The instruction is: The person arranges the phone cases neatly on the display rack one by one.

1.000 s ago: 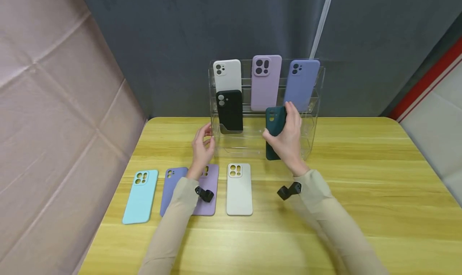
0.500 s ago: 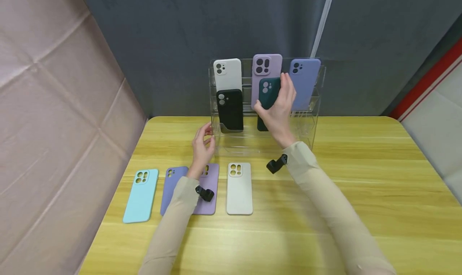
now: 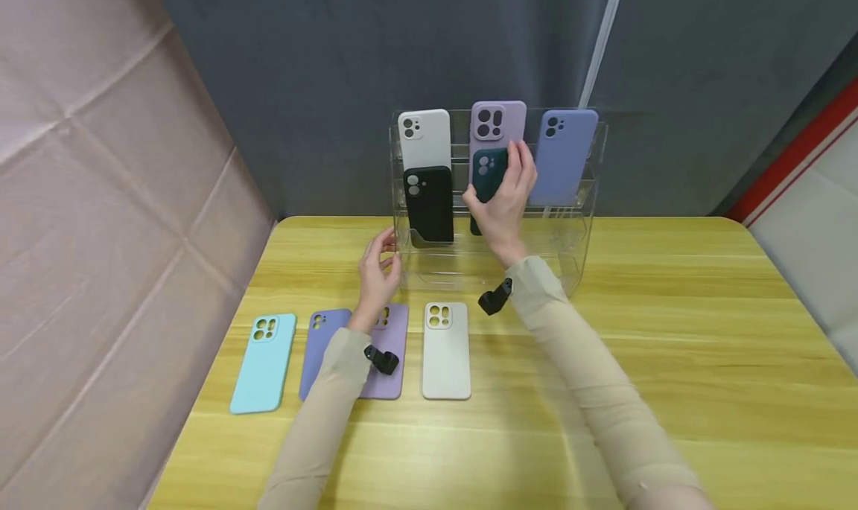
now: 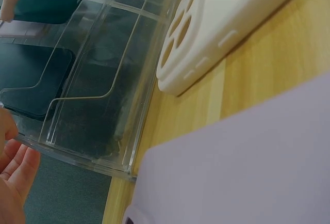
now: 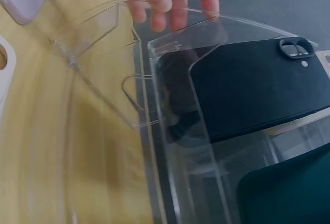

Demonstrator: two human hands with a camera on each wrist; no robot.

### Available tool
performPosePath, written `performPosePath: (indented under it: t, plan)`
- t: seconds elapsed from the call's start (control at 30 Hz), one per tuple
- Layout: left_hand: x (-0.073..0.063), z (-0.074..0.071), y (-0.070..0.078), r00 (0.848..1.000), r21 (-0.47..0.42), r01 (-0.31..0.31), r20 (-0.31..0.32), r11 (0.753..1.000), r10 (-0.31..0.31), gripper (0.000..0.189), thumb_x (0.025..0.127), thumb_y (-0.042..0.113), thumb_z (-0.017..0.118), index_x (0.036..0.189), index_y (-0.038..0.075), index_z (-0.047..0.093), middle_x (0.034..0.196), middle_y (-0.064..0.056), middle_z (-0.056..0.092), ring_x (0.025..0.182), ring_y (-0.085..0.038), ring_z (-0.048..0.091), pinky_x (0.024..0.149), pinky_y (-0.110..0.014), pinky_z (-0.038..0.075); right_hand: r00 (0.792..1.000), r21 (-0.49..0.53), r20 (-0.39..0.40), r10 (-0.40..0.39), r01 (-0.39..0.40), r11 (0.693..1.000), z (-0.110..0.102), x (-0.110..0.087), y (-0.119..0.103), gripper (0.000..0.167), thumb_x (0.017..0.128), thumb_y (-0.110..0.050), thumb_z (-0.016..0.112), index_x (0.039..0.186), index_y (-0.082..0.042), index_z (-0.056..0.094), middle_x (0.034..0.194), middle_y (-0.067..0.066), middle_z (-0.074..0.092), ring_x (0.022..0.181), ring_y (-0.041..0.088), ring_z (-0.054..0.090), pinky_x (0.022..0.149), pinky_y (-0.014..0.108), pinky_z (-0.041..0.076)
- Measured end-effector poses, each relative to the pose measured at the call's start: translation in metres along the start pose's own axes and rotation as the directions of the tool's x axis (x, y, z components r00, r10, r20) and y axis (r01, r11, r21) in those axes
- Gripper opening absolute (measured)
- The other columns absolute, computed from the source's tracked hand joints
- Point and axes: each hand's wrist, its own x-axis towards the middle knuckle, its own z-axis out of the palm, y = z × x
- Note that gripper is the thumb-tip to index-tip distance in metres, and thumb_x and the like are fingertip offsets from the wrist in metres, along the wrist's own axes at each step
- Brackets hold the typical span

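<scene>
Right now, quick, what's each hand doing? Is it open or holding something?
Left hand: open, fingers relaxed at the side of the clear stand.
Right hand: closed, holding the dark green phone case.

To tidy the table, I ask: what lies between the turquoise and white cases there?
The head view shows a blue case and a purple case, partly hidden by the left arm.

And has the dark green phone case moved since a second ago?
Yes: in the head view, the right hand has carried the dark green phone case up and leftward relative to the clear rack, closer to the black case.
</scene>
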Motion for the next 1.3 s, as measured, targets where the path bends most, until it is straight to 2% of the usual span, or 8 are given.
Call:
performPosePath:
  t: [0.4, 0.73, 1.07, 1.3]
  plan:
    - [0.000, 0.000, -0.002, 1.000, -0.010, -0.011, 0.000, 1.000, 0.011, 0.039, 0.082, -0.019, 0.050, 0.121, -0.015, 0.050, 0.105, -0.035, 0.054, 0.094, -0.048, 0.055, 0.075, -0.053, 0.055, 1.000, -0.032, -0.020, 0.003, -0.003, 0.999, 0.007, -0.016, 0.005, 0.069, 0.076, -0.010, 0.070, 0.134, 0.006, 0.039, 0.139, 0.024, 0.030, 0.128, 0.031, 0.027, 0.110, 0.040, 0.025]
    - [0.000, -0.001, -0.002, 1.000, -0.025, -0.019, -0.001, 0.999, 0.019, 0.041, 0.081, -0.021, 0.050, 0.121, -0.015, 0.050, 0.105, -0.035, 0.054, 0.093, -0.048, 0.056, 0.075, -0.053, 0.055, 1.000, -0.068, 0.003, 0.005, -0.005, 0.998, 0.007, -0.027, 0.004, 0.072, 0.070, -0.004, 0.074, 0.133, 0.007, 0.040, 0.138, 0.025, 0.032, 0.129, 0.034, 0.028, 0.111, 0.043, 0.022]
    - [0.000, 0.000, 0.000, 0.999, -0.020, -0.032, -0.009, 0.999, 0.031, 0.041, 0.081, -0.021, 0.051, 0.121, -0.016, 0.050, 0.104, -0.036, 0.054, 0.093, -0.049, 0.056, 0.074, -0.053, 0.055, 0.999, -0.088, 0.014, 0.031, -0.030, 0.996, 0.006, -0.029, 0.002, 0.073, 0.072, -0.006, 0.074, 0.134, 0.007, 0.039, 0.139, 0.025, 0.031, 0.131, 0.033, 0.026, 0.113, 0.042, 0.020]
    - [0.000, 0.000, -0.001, 0.999, -0.016, -0.034, -0.007, 0.999, 0.033, 0.041, 0.081, -0.021, 0.051, 0.121, -0.016, 0.050, 0.105, -0.036, 0.054, 0.093, -0.049, 0.055, 0.074, -0.053, 0.055, 0.998, -0.142, 0.025, 0.050, -0.046, 0.989, 0.007, -0.029, 0.004, 0.073, 0.073, -0.009, 0.074, 0.135, 0.006, 0.038, 0.140, 0.024, 0.030, 0.130, 0.033, 0.026, 0.112, 0.042, 0.020]
